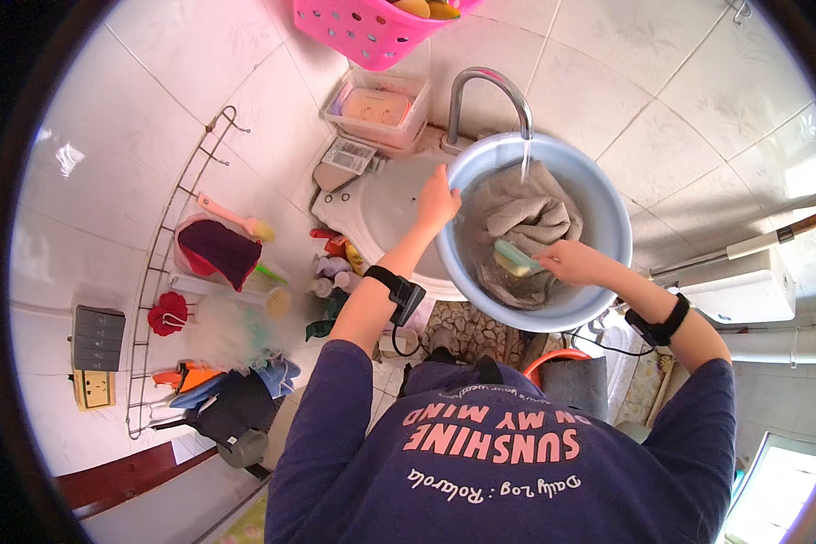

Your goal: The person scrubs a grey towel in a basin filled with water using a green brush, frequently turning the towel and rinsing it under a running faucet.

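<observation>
A light blue plastic basin rests over the right part of a white washbasin. In it a grey-brown cloth lies bunched in cloudy water. A thin stream runs onto the cloth from a curved chrome faucet. My left hand grips the basin's left rim. My right hand holds a green-backed scrubbing brush by its handle, its pale bristles over the cloth's near part.
Behind the washbasin stand a clear plastic box and a pink perforated basket. Bottles crowd its left side. A wall rack carries brushes and cloths. A white cistern is at the right, an orange-rimmed bucket below.
</observation>
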`<state>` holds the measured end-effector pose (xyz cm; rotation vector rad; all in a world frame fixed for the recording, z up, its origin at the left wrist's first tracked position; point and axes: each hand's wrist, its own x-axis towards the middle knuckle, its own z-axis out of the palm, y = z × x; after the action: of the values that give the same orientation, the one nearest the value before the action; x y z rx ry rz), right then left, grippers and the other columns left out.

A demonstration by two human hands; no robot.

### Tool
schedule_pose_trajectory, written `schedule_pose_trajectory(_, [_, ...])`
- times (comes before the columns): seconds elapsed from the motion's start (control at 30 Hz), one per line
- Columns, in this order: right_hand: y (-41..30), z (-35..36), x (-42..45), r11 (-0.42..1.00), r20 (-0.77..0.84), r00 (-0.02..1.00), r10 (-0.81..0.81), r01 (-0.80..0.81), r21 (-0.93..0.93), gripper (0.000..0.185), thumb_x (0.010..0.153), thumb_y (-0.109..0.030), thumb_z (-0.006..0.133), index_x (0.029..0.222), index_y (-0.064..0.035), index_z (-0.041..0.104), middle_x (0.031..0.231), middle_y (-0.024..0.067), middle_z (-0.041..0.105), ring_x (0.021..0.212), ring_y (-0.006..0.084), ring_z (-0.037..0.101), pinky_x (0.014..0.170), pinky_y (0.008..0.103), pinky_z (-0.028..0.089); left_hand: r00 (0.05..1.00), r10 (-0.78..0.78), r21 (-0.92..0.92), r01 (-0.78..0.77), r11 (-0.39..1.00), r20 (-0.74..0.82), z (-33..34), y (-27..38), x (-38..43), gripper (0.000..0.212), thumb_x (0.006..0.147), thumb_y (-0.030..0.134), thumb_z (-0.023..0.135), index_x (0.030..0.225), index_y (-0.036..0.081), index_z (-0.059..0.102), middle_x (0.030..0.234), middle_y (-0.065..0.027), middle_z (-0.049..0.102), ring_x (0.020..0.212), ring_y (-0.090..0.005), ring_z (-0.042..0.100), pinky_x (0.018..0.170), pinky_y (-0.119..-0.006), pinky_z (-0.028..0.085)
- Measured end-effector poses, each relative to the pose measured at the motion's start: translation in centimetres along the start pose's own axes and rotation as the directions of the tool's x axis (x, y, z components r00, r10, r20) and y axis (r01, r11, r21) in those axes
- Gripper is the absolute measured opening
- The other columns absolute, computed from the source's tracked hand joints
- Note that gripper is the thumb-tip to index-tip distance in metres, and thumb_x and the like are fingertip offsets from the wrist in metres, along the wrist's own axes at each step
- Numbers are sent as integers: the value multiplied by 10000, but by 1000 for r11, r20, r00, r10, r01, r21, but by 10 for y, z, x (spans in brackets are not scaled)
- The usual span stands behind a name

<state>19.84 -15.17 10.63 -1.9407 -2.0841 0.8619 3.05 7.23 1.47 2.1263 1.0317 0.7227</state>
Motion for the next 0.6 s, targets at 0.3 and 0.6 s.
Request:
schedule_pose_trajectory(0.3, [-25, 41, 81, 781, 348, 816, 461, -559, 277, 351, 899, -220, 407, 1217, -140, 534, 546, 31, 464, 398, 119, 398, 358, 265, 342, 999, 10, 23, -9, 1000, -44, 3, 0, 0, 453, 737, 111, 610, 1130, 0, 414, 989, -238, 564, 936, -407, 530, 796, -453, 419])
schedule_pose_trajectory(0.6, [-21, 4, 13, 759, 611, 652, 449, -639, 124, 262, 906, -235, 422, 1042, -73, 577, 551, 28, 432, 417, 114, 345, 368, 265, 296, 1000, -26, 89, 26, 996, 2, -2, 0, 1, 429, 731, 103, 615, 1099, -8, 424, 983, -245, 560, 932, -405, 534, 786, -458, 427])
